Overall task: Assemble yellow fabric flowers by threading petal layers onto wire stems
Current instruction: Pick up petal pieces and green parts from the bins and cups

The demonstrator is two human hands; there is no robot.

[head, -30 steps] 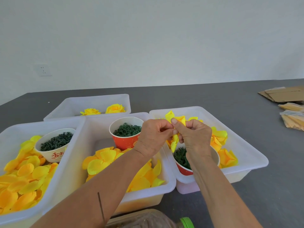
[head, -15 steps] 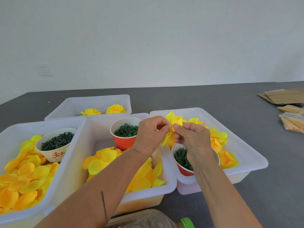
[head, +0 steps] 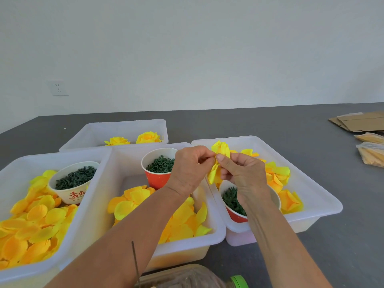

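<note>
Both hands meet above the gap between the middle and right tubs. My left hand (head: 190,169) and my right hand (head: 241,175) pinch a folded yellow petal layer (head: 221,150) between thumbs and fingertips; its lower part hangs between the palms. No wire stem shows in the fingers. Loose yellow petals (head: 133,201) fill the middle tub (head: 216,231), more petals (head: 276,177) lie in the right tub (head: 324,200). Two finished yellow flowers (head: 148,137) lie in the far tub (head: 124,124).
A red cup of green rings (head: 160,169) stands in the middle tub; another red cup of green pieces (head: 232,202) sits under my right hand. The left tub (head: 18,163) holds petals and a white bowl (head: 72,183). A plastic bottle (head: 187,277) lies near me; cardboard (head: 359,121) and bags (head: 372,154) lie right.
Both hands rose slightly and kept working the yellow petal layer between the fingertips; the petal's top now pokes up above the thumbs.
</note>
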